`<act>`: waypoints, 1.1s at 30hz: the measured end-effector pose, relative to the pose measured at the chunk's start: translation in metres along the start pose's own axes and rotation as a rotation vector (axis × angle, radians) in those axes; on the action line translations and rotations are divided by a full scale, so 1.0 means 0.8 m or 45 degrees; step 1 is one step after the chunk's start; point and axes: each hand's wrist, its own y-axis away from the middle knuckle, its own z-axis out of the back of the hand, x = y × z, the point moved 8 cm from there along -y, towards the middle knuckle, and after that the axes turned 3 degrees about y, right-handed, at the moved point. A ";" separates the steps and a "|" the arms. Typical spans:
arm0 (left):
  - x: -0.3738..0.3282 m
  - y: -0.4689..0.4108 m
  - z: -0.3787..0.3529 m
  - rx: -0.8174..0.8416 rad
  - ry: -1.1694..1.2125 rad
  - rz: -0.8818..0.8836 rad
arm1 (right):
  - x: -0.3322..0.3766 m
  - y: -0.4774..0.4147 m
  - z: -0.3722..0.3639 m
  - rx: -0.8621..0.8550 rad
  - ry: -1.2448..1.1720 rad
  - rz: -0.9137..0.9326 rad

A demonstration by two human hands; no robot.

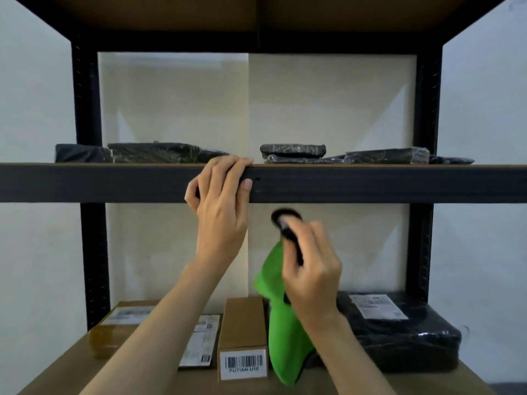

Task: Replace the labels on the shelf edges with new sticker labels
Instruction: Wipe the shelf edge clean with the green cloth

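The black front edge of the middle shelf (370,183) runs across the view with no label visible on it. My left hand (221,201) grips that edge, fingers curled over the top and thumb pressed on the front face. Just below the edge, my right hand (309,266) holds a small black tool (288,226), blurred, together with a green cloth (281,323) that hangs down from it.
Black wrapped packages (159,152) lie on the middle shelf. On the lower shelf stand a narrow cardboard box with a barcode sticker (242,337), a flat carton (125,317) and a black wrapped parcel (399,329). Black uprights (87,109) frame both sides.
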 end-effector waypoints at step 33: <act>0.002 -0.001 0.006 0.053 0.082 0.043 | 0.013 -0.028 -0.001 -0.156 -0.083 -0.140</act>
